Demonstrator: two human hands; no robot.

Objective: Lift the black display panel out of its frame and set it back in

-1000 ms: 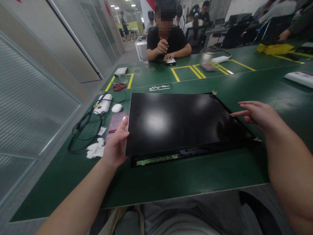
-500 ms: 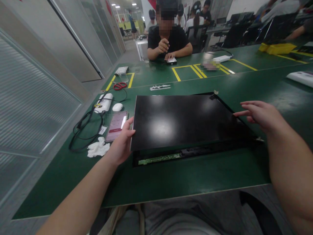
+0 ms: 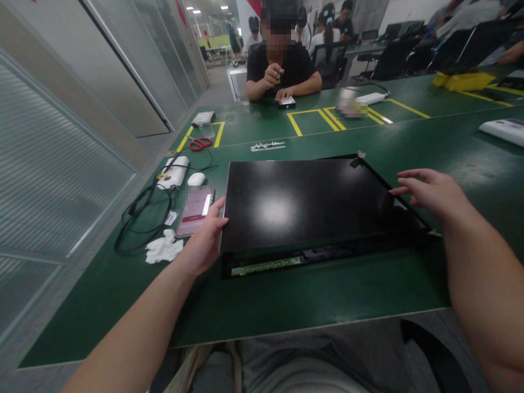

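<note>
A glossy black display panel (image 3: 323,202) lies over a black frame (image 3: 356,248), its left side lifted and its right side low inside the frame. My left hand (image 3: 207,238) is closed on the panel's left edge, thumb on top and fingers underneath. At the right edge, my right hand (image 3: 426,191) has its fingers stretched out, with one fingertip at the panel's border. Below the panel's front edge a green circuit board strip (image 3: 266,266) shows in the frame. The panel hides most of the frame's inside.
Left of the panel lie a phone (image 3: 195,212), a white mouse (image 3: 196,179), crumpled tissue (image 3: 164,248), a black cable (image 3: 118,234) and red-handled scissors (image 3: 200,144). Behind it lie thin white strips (image 3: 267,146). A person (image 3: 282,71) sits across the green table (image 3: 319,305), holding a small tool.
The panel's left side has shifted slightly right, with my left hand on it. My right hand has moved a little left, and its fingers have bent slightly.
</note>
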